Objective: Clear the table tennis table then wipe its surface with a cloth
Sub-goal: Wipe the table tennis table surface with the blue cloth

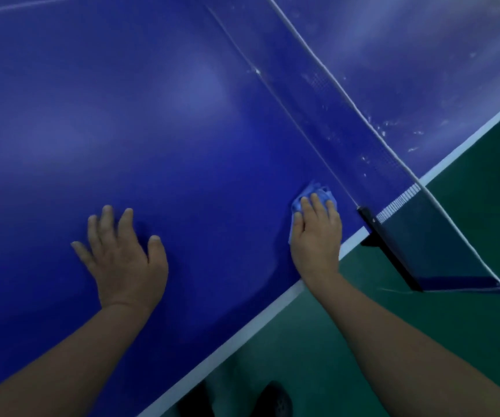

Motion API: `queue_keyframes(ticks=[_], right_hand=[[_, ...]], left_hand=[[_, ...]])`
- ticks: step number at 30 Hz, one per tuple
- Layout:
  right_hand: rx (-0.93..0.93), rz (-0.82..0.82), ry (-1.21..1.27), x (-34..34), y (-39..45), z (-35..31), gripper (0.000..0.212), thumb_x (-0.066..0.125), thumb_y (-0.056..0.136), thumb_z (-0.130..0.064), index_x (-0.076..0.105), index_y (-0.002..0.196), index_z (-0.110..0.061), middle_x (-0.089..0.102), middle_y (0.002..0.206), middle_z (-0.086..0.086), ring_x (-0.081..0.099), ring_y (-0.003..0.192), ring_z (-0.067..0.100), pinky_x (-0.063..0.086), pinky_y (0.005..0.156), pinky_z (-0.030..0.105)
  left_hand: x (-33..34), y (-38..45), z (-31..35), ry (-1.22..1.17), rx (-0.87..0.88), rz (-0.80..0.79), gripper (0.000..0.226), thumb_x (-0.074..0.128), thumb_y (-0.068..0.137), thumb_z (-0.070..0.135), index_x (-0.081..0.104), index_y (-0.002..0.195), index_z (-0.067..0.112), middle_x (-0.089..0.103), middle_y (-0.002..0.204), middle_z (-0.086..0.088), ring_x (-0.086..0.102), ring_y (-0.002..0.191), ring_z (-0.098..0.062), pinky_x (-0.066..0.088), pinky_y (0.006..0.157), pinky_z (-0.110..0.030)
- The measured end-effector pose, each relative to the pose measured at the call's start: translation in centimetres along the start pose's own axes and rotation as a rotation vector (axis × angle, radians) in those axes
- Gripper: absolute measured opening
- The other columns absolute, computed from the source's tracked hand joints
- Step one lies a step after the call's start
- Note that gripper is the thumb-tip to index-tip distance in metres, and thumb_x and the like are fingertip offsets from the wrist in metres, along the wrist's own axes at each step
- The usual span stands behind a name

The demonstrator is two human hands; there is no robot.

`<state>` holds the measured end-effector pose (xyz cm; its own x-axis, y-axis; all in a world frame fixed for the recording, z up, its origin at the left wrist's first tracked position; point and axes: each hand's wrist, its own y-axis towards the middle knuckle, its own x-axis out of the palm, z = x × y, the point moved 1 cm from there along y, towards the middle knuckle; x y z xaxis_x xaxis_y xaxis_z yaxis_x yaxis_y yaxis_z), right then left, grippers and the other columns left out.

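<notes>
I'm pressing the cloth (318,195) flat under my right hand (315,236) at the net's (363,127) seven o'clock; my left hand (122,257) is resting open, fingers spread, on the worktop (152,115).

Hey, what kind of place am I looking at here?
Probably an indoor table tennis hall or sports room: a blue table tennis table with a net stands on a green floor.
</notes>
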<state>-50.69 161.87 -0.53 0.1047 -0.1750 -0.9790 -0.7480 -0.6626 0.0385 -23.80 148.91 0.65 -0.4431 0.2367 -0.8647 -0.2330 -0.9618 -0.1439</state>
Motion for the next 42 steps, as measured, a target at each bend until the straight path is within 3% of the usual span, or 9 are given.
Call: queue_keyframes(ticks=[4, 8, 12, 17, 20, 26, 31, 36, 42], right_hand=[[-0.197, 0.003, 0.031, 1.1, 3.7, -4.3, 0.042, 0.045, 0.103, -0.029, 0.056, 0.139, -0.009, 0.05, 0.148, 0.01, 0.036, 0.142, 0.036, 0.027, 0.118, 0.047], [-0.509, -0.065, 0.068, 1.9, 8.6, -5.0, 0.042, 0.048, 0.103, -0.029, 0.056, 0.139, -0.01, 0.051, 0.147, 0.008, 0.036, 0.144, 0.03, 0.028, 0.119, 0.044], [-0.537, -0.04, 0.1, 2.6, 12.9, -6.3, 0.044, 0.045, 0.103, -0.033, 0.056, 0.139, -0.012, 0.052, 0.147, 0.005, 0.035, 0.144, 0.027, 0.03, 0.119, 0.044], [-0.654, -0.118, 0.004, 4.8, 20.3, -13.9, 0.055, 0.015, 0.107, -0.037, 0.041, 0.149, -0.013, 0.038, 0.157, 0.003, 0.021, 0.15, 0.025, 0.016, 0.121, 0.042], [-0.617, -0.032, 0.119, 6.2, 25.3, -21.0, 0.046, 0.03, 0.106, -0.032, 0.05, 0.142, -0.011, 0.047, 0.149, 0.004, 0.03, 0.145, 0.029, 0.021, 0.119, 0.039], [-0.488, -0.069, 0.128, 8.2, 35.3, -30.5, 0.044, 0.027, 0.107, -0.032, 0.047, 0.141, -0.015, 0.046, 0.146, -0.003, 0.026, 0.145, 0.024, 0.016, 0.119, 0.035], [-0.381, -0.077, 0.048, 7.7, 38.5, -27.8, 0.045, 0.026, 0.105, -0.029, 0.043, 0.145, -0.015, 0.04, 0.152, -0.001, 0.028, 0.144, 0.025, 0.023, 0.117, 0.039], [-0.257, -0.096, 0.059, 6.5, 33.2, -19.8, 0.052, 0.026, 0.107, -0.036, 0.033, 0.153, -0.015, 0.031, 0.16, -0.002, 0.022, 0.148, 0.024, 0.018, 0.121, 0.039], [-0.183, -0.137, -0.042, 5.3, 26.7, -13.9, 0.053, 0.018, 0.107, -0.038, 0.028, 0.155, -0.016, 0.025, 0.163, -0.003, 0.017, 0.15, 0.02, 0.013, 0.123, 0.038]], left_hand=[[1.8, 4.7, 5.4, 0.064, 0.234, -0.058, 0.058, 0.042, 0.1, 0.033, 0.029, 0.153, 0.016, 0.011, 0.166, -0.003, 0.0, 0.153, -0.019, -0.005, 0.123, -0.05], [3.8, 12.0, 10.2, 0.116, 0.126, -0.039, 0.06, 0.028, 0.102, 0.038, 0.016, 0.158, 0.022, -0.003, 0.167, 0.002, -0.011, 0.152, -0.018, -0.01, 0.122, -0.049], [5.4, 14.5, 11.4, 0.192, 0.023, -0.021, 0.063, 0.017, 0.102, 0.044, 0.007, 0.159, 0.018, -0.007, 0.167, -0.001, -0.014, 0.152, -0.02, -0.009, 0.121, -0.053], [6.3, 15.1, 11.3, 0.244, -0.002, -0.009, 0.062, 0.015, 0.102, 0.044, 0.015, 0.159, 0.02, 0.001, 0.167, 0.0, -0.01, 0.152, -0.017, -0.009, 0.121, -0.053], [6.2, 15.3, 11.7, 0.265, -0.003, -0.016, 0.067, 0.009, 0.097, 0.047, 0.018, 0.158, 0.021, 0.005, 0.167, 0.0, -0.008, 0.153, -0.017, -0.007, 0.121, -0.053], [6.3, 15.4, 11.4, 0.256, 0.032, 0.034, 0.064, 0.024, 0.096, 0.043, 0.04, 0.15, 0.012, 0.028, 0.161, -0.008, 0.017, 0.151, -0.025, 0.009, 0.12, -0.059], [6.6, 15.4, 11.0, 0.257, 0.053, 0.066, 0.063, 0.03, 0.095, 0.042, 0.044, 0.147, 0.01, 0.031, 0.159, -0.01, 0.022, 0.149, -0.027, 0.006, 0.119, -0.057], [6.4, 15.4, 11.1, 0.26, 0.047, 0.018, 0.065, 0.027, 0.095, 0.044, 0.039, 0.15, 0.011, 0.027, 0.161, -0.009, 0.015, 0.151, -0.027, 0.004, 0.119, -0.059], [6.2, 15.4, 11.2, 0.23, 0.03, -0.038, 0.072, 0.013, 0.094, 0.053, 0.02, 0.157, 0.018, 0.005, 0.167, -0.001, -0.011, 0.152, -0.017, -0.016, 0.119, -0.05]])
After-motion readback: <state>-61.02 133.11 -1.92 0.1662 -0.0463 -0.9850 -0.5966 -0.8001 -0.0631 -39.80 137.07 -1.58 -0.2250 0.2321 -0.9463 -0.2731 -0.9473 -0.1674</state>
